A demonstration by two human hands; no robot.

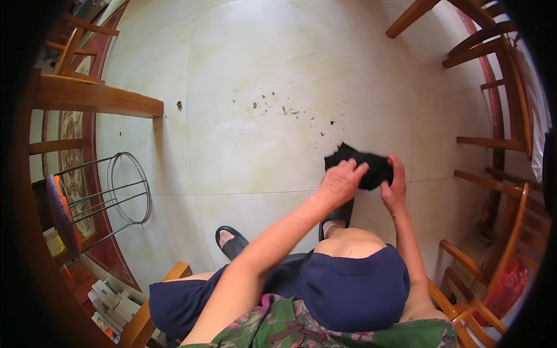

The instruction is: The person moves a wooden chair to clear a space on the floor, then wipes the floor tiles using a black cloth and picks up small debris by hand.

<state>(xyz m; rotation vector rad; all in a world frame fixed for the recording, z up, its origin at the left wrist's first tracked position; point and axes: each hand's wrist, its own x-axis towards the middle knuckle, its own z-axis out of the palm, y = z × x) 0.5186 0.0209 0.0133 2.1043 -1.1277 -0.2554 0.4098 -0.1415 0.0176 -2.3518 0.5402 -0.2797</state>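
A bunched black cloth item is held above the pale tiled floor, in front of the person's knee. My right hand grips its right end, with the thumb below and the fingers at the upper edge. Against its left part rests my left hand, fingers bent over the dark fabric; whether they pinch it is hard to tell. Below the cloth, a foot in a black slipper stands partly hidden. Crumbs of brown debris lie scattered on the floor beyond the hands.
At the left stand a round wire-framed stool with a purple and orange seat and a thick wooden beam. Wooden chairs line the right side. A red plastic bag is at the lower right. The other slippered foot is left of centre.
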